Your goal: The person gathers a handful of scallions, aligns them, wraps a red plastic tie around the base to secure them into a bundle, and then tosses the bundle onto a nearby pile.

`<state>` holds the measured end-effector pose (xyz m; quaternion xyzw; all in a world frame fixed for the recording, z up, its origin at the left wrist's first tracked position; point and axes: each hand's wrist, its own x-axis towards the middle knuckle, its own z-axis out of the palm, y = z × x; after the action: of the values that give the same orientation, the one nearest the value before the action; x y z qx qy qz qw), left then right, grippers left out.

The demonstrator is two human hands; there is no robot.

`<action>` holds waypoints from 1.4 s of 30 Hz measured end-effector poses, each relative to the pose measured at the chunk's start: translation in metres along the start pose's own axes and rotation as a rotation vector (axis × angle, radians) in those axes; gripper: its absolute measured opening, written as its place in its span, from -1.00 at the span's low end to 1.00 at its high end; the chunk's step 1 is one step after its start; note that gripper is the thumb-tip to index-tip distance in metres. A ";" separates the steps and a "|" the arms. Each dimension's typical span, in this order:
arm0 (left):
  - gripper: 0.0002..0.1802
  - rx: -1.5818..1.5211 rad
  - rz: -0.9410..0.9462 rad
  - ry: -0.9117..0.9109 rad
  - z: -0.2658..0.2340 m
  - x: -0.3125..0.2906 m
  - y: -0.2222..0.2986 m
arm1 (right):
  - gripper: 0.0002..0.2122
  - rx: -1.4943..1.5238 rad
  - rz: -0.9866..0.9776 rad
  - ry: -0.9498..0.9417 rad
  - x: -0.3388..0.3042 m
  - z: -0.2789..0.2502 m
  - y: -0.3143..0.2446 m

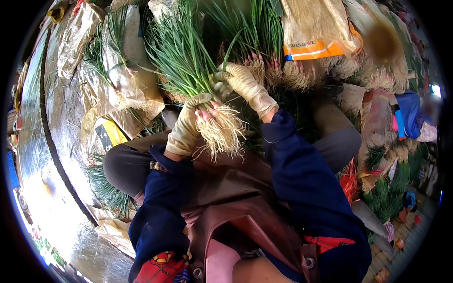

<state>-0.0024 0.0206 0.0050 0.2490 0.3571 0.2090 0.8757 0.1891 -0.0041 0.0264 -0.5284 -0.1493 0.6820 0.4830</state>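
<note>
A bunch of green onions point(181, 59) stands upright before me, its leaves fanning away and its pale, stringy roots point(221, 129) hanging toward my lap. My left hand point(186, 126), in a cream work glove, is closed round the bunch just above the roots, thumb across the stems. From the right, my gloved right hand point(246, 88) has its fingers curled against the stems a little higher. One leaf sticks up beside its fingertips. The right fingertips are partly hidden by the glove and stalks.
More rooted green onions point(271, 66) lie in a row beyond my hands, some under a tan woven sack point(316, 23) with an orange band. Loose stalks point(106, 61) rest on sacking at the left. A wet floor point(66, 188) with a dark groove runs along the left.
</note>
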 end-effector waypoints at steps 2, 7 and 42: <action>-0.74 -0.043 -0.020 -0.039 0.002 -0.007 0.003 | -0.86 -0.085 -0.048 0.023 -0.001 -0.007 0.005; -0.48 -0.422 -0.021 -0.157 0.027 -0.051 0.025 | -0.76 -1.320 -0.414 0.057 -0.061 -0.103 0.006; -0.68 0.046 -0.113 -0.049 0.018 -0.016 -0.010 | -0.79 -1.058 -0.239 0.354 -0.022 -0.003 0.023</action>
<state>0.0025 -0.0011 0.0185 0.2535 0.3535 0.1448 0.8887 0.1800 -0.0340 0.0215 -0.7840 -0.4462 0.3561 0.2439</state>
